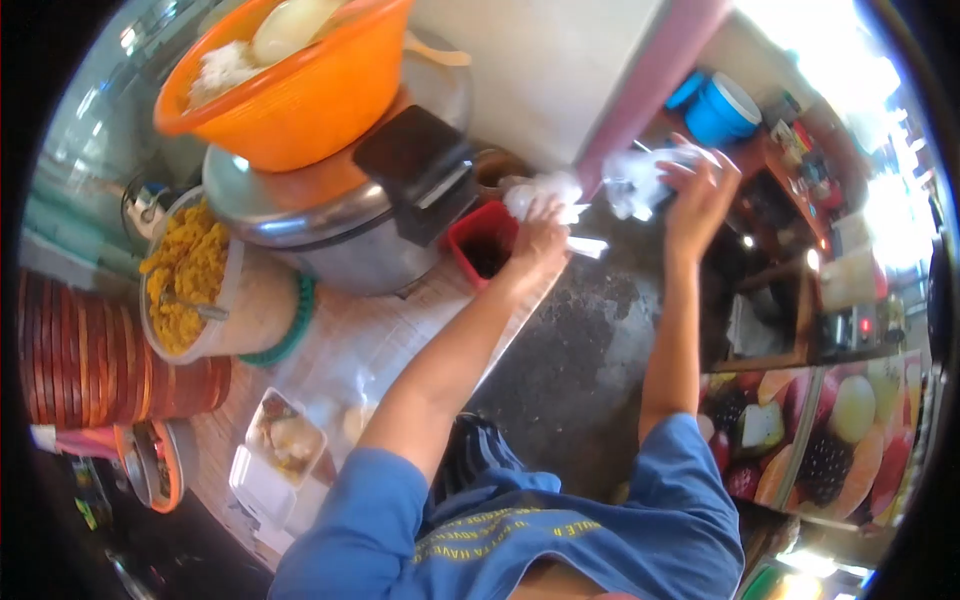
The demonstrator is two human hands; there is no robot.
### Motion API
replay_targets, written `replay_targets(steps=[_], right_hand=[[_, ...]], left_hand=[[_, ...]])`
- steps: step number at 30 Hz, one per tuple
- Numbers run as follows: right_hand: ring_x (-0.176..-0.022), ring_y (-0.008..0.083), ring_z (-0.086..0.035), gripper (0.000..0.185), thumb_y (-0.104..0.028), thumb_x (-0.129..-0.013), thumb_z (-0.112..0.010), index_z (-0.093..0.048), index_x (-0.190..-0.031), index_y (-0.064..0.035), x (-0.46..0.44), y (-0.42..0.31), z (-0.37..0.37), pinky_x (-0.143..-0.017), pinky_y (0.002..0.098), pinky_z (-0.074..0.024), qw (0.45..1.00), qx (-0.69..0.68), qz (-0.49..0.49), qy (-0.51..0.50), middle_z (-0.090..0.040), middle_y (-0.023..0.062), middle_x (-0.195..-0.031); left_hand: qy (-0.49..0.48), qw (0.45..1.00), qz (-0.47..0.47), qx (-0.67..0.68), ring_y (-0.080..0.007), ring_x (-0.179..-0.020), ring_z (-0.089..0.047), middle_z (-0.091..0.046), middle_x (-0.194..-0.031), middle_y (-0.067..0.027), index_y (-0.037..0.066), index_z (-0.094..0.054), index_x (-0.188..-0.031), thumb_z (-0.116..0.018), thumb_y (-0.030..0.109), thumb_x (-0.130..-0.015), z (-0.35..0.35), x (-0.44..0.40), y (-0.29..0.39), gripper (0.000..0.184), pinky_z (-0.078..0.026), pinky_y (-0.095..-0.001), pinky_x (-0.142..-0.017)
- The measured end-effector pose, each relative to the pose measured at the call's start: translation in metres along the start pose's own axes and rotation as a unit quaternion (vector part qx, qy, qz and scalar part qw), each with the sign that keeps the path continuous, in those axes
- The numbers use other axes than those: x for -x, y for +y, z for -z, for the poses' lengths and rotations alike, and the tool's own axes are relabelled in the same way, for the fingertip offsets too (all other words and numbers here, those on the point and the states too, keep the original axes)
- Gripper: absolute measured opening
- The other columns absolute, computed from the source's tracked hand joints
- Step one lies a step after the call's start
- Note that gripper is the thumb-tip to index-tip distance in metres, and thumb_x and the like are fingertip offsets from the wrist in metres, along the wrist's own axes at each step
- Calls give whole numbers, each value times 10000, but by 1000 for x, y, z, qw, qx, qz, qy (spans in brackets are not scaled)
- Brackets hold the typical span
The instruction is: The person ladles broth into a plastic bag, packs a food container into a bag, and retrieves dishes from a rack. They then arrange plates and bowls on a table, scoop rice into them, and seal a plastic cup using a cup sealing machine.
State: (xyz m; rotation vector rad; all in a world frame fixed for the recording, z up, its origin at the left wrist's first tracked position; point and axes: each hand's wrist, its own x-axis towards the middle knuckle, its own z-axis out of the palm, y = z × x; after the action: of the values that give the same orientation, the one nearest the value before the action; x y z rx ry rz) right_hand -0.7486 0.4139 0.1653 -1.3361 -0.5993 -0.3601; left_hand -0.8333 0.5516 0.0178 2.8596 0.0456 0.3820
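My left hand (541, 243) is closed around a crumpled clear plastic bag (545, 192), above the table edge beside a red square container (483, 243). A white strip sticks out by its fingers. Raised to the right over the floor, my right hand (700, 200) has its fingers closed on another thin clear plastic bag (634, 183). The two hands are apart.
An orange basin (290, 105) sits on a large metal pot (310, 215) at upper left. A tub of yellow food (265, 300), an open foam box with food (285, 450) and stacked brown plates (110, 350) stand left. Fruit-print panels (830, 440) are at right.
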Motion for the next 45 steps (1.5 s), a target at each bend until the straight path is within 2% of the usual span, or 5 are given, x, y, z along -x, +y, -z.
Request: replay_targets(steps=[22,26,28,31,45], right_hand=[[-802,117,-602,337,-43,-857,-608,-589,-1194,-46,367,-65,-269,-727,260,-487,476,-43,-3,-878,-670,56,-881],[-784,122,-609,348,-63,-835,-631,-594,-1181,-47,412,-57,-318,-702,262,-482,336,-87,-157,-925,-685,89,-902],[-770,131,-614,350,-86,-816,-649,-598,-1157,-28,438,-58,-330,-692,279,-486,338,-102,-149,-924,-687,122,-894],[-744,176,-646,358,-144,-804,-645,-610,-1156,-91,477,-49,-339,-693,323,-501,328,-95,-29,-940,-681,107,-819],[-769,319,-646,129,-101,-750,-633,-691,-857,-58,484,-60,-328,-712,410,-502,401,-83,152,-900,-681,140,-824]], left_hand=[[778,33,417,469,-104,-766,-500,-575,-959,-64,79,-548,-1067,-590,96,-897,27,696,-15,176,-436,-253,-688],[780,75,443,436,-171,-736,-543,-600,-898,-62,88,-583,-1039,-644,110,-850,10,720,-26,200,-430,-272,-647],[505,508,695,72,-144,-674,-528,-581,-781,-30,78,-565,-909,-666,115,-825,15,715,-18,137,-416,-279,-629],[759,228,537,291,-122,-642,-522,-568,-705,-16,72,-549,-816,-684,124,-806,78,660,-12,145,-411,-280,-616],[725,318,574,209,-107,-582,-533,-564,-655,-21,73,-518,-820,-715,84,-789,89,643,-5,200,-412,-267,-563]])
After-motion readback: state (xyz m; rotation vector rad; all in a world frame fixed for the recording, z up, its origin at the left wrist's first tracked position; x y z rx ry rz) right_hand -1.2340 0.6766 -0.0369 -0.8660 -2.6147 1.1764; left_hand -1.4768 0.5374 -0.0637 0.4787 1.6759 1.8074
